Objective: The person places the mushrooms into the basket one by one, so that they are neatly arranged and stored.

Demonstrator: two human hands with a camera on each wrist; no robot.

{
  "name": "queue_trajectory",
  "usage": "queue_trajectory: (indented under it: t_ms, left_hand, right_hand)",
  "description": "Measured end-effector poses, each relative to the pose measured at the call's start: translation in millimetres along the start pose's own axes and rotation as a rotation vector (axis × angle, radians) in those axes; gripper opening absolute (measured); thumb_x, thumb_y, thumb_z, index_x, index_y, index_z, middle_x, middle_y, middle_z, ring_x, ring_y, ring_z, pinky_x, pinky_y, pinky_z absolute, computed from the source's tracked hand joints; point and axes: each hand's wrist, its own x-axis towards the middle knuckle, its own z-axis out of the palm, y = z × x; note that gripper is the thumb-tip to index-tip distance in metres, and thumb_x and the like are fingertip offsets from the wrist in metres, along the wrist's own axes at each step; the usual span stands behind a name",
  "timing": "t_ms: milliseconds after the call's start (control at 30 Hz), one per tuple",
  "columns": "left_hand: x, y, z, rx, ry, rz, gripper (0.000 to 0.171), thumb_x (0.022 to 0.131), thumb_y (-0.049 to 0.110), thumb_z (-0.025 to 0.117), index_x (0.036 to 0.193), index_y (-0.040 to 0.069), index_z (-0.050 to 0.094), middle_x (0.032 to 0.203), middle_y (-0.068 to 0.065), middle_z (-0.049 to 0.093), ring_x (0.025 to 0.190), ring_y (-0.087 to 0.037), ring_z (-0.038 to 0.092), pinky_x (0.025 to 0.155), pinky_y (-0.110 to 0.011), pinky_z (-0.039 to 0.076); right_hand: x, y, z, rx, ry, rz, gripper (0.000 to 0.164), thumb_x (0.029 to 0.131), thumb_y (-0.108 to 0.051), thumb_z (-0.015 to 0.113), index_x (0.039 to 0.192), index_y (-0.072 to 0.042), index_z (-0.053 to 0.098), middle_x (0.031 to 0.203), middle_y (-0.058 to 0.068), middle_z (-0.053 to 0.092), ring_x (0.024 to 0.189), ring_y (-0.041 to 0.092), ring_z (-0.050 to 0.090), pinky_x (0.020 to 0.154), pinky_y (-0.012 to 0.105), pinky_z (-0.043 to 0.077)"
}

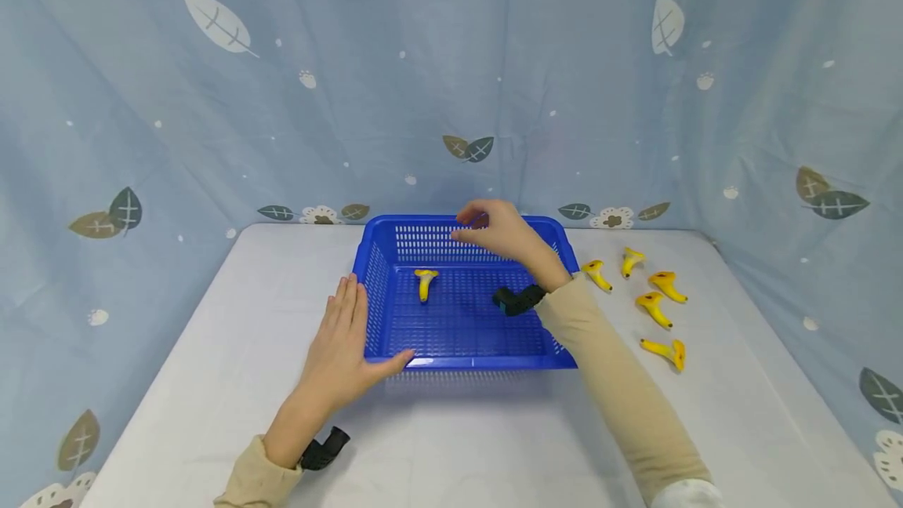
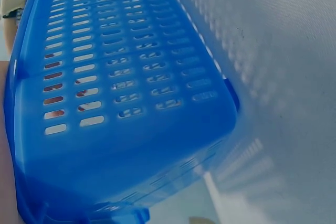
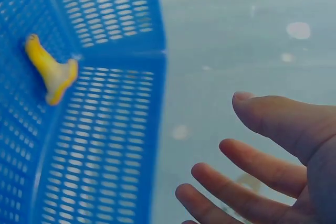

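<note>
A blue plastic basket (image 1: 466, 328) with slotted walls stands on the table. Inside it, toward the left, lies one yellow trumpet-shaped mushroom (image 1: 425, 284), seen in the right wrist view (image 3: 50, 69) too. My left hand (image 1: 339, 351) rests at the basket's near left corner, fingers straight along the left side and thumb over the front rim. Above the back part of the basket hovers my right hand (image 1: 497, 230), fingers spread and gently bent, holding nothing. In the left wrist view the basket's slotted wall (image 2: 121, 145) fills much of the picture.
To the right of the basket lie several more yellow mushrooms (image 1: 654, 309) on the white table (image 1: 734, 406). Behind the table hangs a blue curtain (image 1: 339, 100) with leaf and flower prints. Each wrist wears a black device (image 1: 326, 449).
</note>
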Motion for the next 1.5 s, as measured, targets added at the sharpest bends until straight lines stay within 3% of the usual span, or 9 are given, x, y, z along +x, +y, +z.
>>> queue_trajectory:
  t_ms: [233, 500, 633, 867, 1067, 1233, 1500]
  left_hand:
    - [1.5, -0.6, -1.0, -0.004, -0.005, 0.0, 0.12, 0.073, 0.079, 0.05, 0.147, -0.008, 0.01, 0.155, -0.018, -0.008, 0.143, -0.034, -0.003, 0.116, -0.047, 0.007]
    - [2.8, -2.1, -1.8, -0.001, -0.002, 0.009, 0.12, 0.073, 0.078, 0.05, 0.147, -0.008, 0.011, 0.155, -0.019, -0.006, 0.143, -0.034, -0.002, 0.116, -0.046, 0.007]
    - [2.8, -1.8, -2.7, 0.003, 0.003, 0.015, 0.12, 0.073, 0.078, 0.05, 0.147, -0.008, 0.01, 0.155, -0.022, -0.003, 0.143, -0.035, -0.001, 0.116, -0.046, 0.008]
    - [2.1, -1.8, -4.2, 0.007, 0.003, 0.012, 0.12, 0.073, 0.077, 0.051, 0.146, -0.009, 0.011, 0.155, -0.021, -0.005, 0.143, -0.036, 0.0, 0.116, -0.047, 0.008]
    - [2.4, -2.2, -4.0, 0.006, 0.003, 0.013, 0.12, 0.074, 0.077, 0.051, 0.146, -0.009, 0.011, 0.155, -0.021, -0.005, 0.143, -0.035, -0.001, 0.116, -0.047, 0.008]
    - [2.9, -1.2, -4.2, 0.001, 0.002, 0.006, 0.12, 0.074, 0.078, 0.051, 0.146, -0.009, 0.011, 0.155, -0.02, -0.005, 0.143, -0.034, -0.002, 0.116, -0.046, 0.007]
    - [2.8, -1.1, -2.1, 0.005, 0.005, 0.004, 0.121, 0.073, 0.078, 0.05, 0.147, -0.008, 0.011, 0.155, -0.019, -0.007, 0.143, -0.035, 0.0, 0.116, -0.046, 0.008]
  right_hand:
    - [-22, -1, -29, 0.082, 0.084, -0.023, 0.028, 0.087, -0.025, 0.067, 0.109, -0.008, 0.065, 0.107, 0.007, 0.065, 0.096, 0.021, 0.062, 0.084, 0.038, 0.051]
    - [-49, 14, -61, 0.145, 0.225, -0.007, 0.031, 0.089, -0.028, 0.064, 0.111, -0.006, 0.065, 0.109, 0.011, 0.065, 0.101, 0.023, 0.06, 0.093, 0.043, 0.047]
    - [-65, 28, -78, 0.18, 0.322, 0.037, 0.032, 0.091, -0.032, 0.062, 0.112, -0.008, 0.066, 0.11, 0.006, 0.065, 0.101, 0.016, 0.06, 0.092, 0.034, 0.047]
    - [-91, 59, -94, 0.399, 0.527, -0.031, 0.03, 0.093, -0.019, 0.059, 0.111, 0.005, 0.063, 0.107, 0.011, 0.067, 0.101, 0.018, 0.061, 0.092, 0.023, 0.045]
    - [-105, 82, -89, 0.551, 0.664, -0.052, 0.03, 0.093, -0.008, 0.058, 0.109, 0.016, 0.058, 0.102, 0.015, 0.068, 0.097, 0.022, 0.061, 0.092, 0.021, 0.045]
    - [-109, 129, -72, 0.584, 0.714, 0.028, 0.031, 0.092, -0.011, 0.059, 0.113, 0.012, 0.058, 0.108, 0.013, 0.066, 0.101, 0.019, 0.06, 0.094, 0.017, 0.044]
    - [-122, 183, -39, 0.415, 0.675, 0.244, 0.036, 0.096, -0.028, 0.054, 0.123, -0.005, 0.06, 0.123, 0.007, 0.06, 0.111, 0.01, 0.053, 0.097, 0.017, 0.042]
